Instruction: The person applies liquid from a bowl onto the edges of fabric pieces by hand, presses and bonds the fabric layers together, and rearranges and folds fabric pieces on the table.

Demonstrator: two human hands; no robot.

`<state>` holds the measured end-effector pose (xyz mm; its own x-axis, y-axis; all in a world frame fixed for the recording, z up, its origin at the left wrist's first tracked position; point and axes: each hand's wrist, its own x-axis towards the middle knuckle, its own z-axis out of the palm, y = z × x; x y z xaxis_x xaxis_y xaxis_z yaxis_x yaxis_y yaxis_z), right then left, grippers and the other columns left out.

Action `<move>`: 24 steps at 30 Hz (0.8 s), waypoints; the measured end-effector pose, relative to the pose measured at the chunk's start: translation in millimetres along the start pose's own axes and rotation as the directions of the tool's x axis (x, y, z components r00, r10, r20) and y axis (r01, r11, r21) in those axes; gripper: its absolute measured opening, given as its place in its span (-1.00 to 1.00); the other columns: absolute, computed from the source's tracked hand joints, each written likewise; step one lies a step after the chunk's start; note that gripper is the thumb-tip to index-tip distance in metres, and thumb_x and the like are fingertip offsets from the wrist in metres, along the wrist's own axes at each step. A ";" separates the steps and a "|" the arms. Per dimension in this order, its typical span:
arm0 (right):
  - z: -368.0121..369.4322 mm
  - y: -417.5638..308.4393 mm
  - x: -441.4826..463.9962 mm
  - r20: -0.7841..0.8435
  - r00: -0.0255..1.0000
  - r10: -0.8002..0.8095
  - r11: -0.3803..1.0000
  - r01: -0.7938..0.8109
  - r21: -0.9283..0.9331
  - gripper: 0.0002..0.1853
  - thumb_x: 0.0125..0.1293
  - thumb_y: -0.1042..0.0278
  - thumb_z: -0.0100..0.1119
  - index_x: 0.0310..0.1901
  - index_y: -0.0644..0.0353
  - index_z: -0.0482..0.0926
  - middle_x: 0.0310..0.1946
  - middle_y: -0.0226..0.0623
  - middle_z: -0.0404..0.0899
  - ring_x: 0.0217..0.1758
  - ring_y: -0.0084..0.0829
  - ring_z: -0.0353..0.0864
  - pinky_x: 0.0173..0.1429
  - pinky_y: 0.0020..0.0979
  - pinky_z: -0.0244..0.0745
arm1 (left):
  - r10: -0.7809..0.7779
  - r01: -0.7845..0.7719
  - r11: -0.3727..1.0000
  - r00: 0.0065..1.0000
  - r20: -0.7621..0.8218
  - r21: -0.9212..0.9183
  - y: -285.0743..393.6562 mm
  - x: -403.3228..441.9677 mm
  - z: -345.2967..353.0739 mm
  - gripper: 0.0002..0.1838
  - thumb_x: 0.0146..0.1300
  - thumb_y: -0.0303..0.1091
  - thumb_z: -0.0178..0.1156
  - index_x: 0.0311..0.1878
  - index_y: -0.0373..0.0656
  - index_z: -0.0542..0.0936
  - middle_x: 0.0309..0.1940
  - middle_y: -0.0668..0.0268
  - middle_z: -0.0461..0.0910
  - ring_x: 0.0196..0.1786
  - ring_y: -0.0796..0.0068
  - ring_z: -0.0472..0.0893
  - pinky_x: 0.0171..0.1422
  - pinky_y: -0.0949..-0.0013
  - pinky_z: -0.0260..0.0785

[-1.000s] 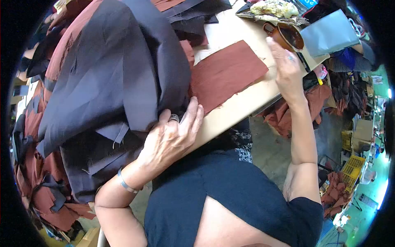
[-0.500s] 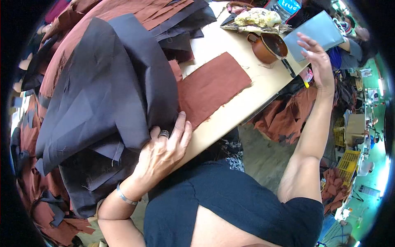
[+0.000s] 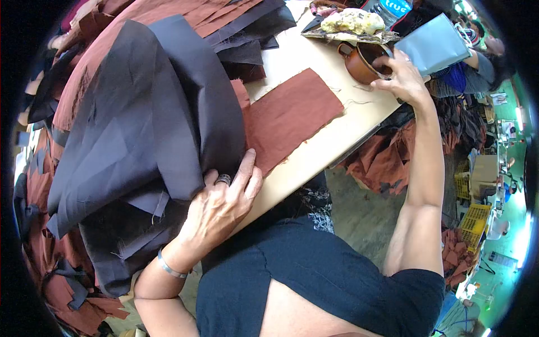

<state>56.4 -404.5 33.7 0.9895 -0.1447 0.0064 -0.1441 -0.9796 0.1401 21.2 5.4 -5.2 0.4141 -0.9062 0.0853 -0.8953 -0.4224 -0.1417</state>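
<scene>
Rust-red cloth panel (image 3: 297, 115), just one laid out flat, set slantwise beside the near edge of the tabletop (image 3: 317, 151) and meeting the dark cloth (image 3: 219, 95) at its left end! Two hands on show, well apart from each other. Left hand (image 3: 222, 202) first: palm down, fingertips right where dark cloth and panel meet, one bracelet (image 3: 171, 265) around the wrist; cannot tell if pinching the dark fold. Across to the right corner of the tabletop, and one brown mug (image 3: 357, 64), one handle, pointing towards the far edge. Right hand (image 3: 405, 78) arched over it, fingertips at the opening, thumb spread from the fingers; cannot tell if closed on anything inside. Just beside, one pale-blue boxy item (image 3: 433, 44) at that corner. Towards the far edge, one yellowish lump (image 3: 353, 21) and one blue-labelled bottle (image 3: 396, 8). Well beyond the tabletop, yellow crates (image 3: 474, 224), two in sight.
</scene>
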 end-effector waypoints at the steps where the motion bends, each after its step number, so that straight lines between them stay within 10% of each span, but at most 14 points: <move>1: -1.9 0.9 -3.0 -0.103 0.994 -0.023 1.000 0.024 0.012 -0.40 -0.19 0.01 0.37 -0.03 0.05 0.55 0.31 -0.14 0.24 0.36 -0.13 0.21 0.31 -0.11 0.23 | 0.003 -0.003 1.000 1.000 -0.009 -0.011 -0.7 -0.4 0.4 -0.63 0.12 -0.36 0.02 0.04 -0.15 0.45 0.23 0.16 0.38 -0.58 0.62 0.52 -0.19 0.42 0.39; 8: -4.2 -36.6 -51.8 -0.377 0.921 -0.095 0.978 0.015 -0.210 -0.68 -0.06 0.50 0.11 -0.18 0.09 0.54 0.18 -0.24 0.37 0.27 -0.21 0.31 0.25 -0.17 0.25 | -0.013 0.018 0.994 0.999 0.049 -0.109 0.3 -0.9 -3.7 -0.59 0.13 -0.41 0.00 0.11 -0.12 0.42 0.29 0.20 0.31 -0.48 0.50 0.56 -0.14 0.34 0.39; 14: 20.3 -100.3 -80.5 -0.209 0.973 -0.094 0.869 0.183 0.460 -0.55 -0.01 0.64 -0.05 -0.07 0.08 0.63 -0.25 -0.26 0.46 -0.09 -0.22 0.42 0.09 -0.25 0.31 | -0.033 0.041 0.989 0.998 0.056 -0.143 2.5 -0.7 -1.6 -0.58 0.13 -0.41 0.00 0.12 -0.11 0.42 0.30 0.19 0.30 -0.44 0.45 0.57 -0.13 0.32 0.38; 18: 44.0 -99.3 -83.0 -0.166 0.985 -0.053 0.825 0.137 0.548 -0.59 0.11 0.59 -0.07 -0.04 0.05 0.63 -0.23 -0.25 0.45 -0.12 -0.23 0.44 0.07 -0.25 0.27 | -0.037 0.043 0.992 0.998 0.053 -0.121 3.6 -0.7 -1.1 -0.58 0.13 -0.41 0.01 0.12 -0.12 0.42 0.29 0.20 0.32 -0.45 0.44 0.57 -0.14 0.33 0.38; 24: 48.1 -115.5 -90.5 -0.274 0.951 -0.146 0.974 0.090 -0.206 -0.62 0.17 0.36 -0.01 0.05 0.09 0.53 -0.26 -0.34 0.44 -0.11 -0.35 0.48 0.02 -0.21 0.24 | -0.035 0.039 0.991 0.999 0.031 -0.125 3.3 -1.6 1.0 -0.58 0.12 -0.43 0.02 0.11 -0.14 0.42 0.26 0.19 0.35 -0.47 0.43 0.55 -0.16 0.33 0.39</move>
<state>-17.1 -285.0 -30.7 0.9655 0.0437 0.2568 -0.0482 -0.9388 0.3410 17.8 5.4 -6.8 0.4502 -0.8909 0.0600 -0.8921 -0.4517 -0.0136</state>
